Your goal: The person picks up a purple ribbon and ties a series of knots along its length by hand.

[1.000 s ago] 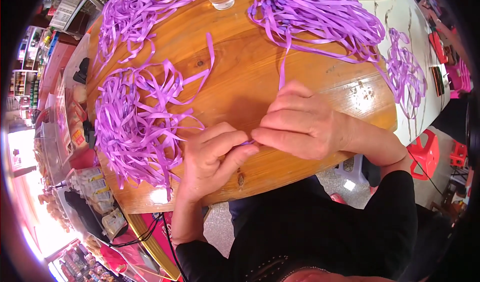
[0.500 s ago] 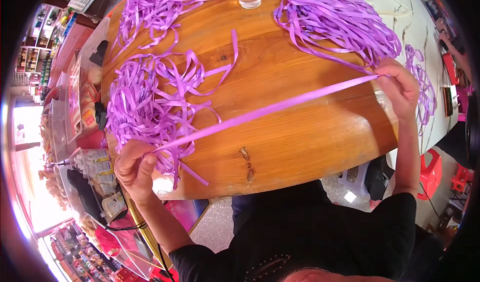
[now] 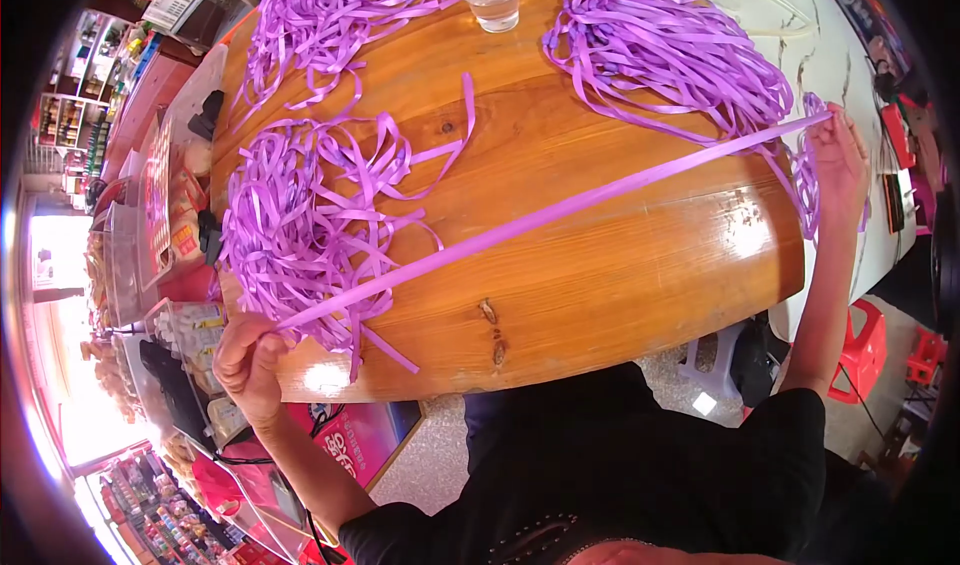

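Note:
A purple ribbon [image 3: 560, 209] is stretched taut and slanting across the wooden table [image 3: 600, 275]. My left hand [image 3: 252, 367] pinches its lower end by the table's near left edge. Its upper end is pinched in my right hand [image 3: 838, 160], raised over the far right side. Beneath the ribbon's left part lies a tangled heap of purple ribbon [image 3: 290, 205]. A neater bundle of looped purple ribbons [image 3: 680, 60] rests at the back right, just beyond the stretched strip. More loose ribbon [image 3: 808, 180] hangs near my right hand.
Another ribbon heap [image 3: 330, 20] lies at the back left beside a clear cup of liquid [image 3: 492, 1]. A white marbled table [image 3: 850, 75] adjoins on the right. Clear boxes of goods [image 3: 185, 325] line the left edge. A red stool [image 3: 862, 350] stands at lower right.
My hands have moved farther apart, the right outward and up, the left outward and down. A longer length of ribbon now spans between them.

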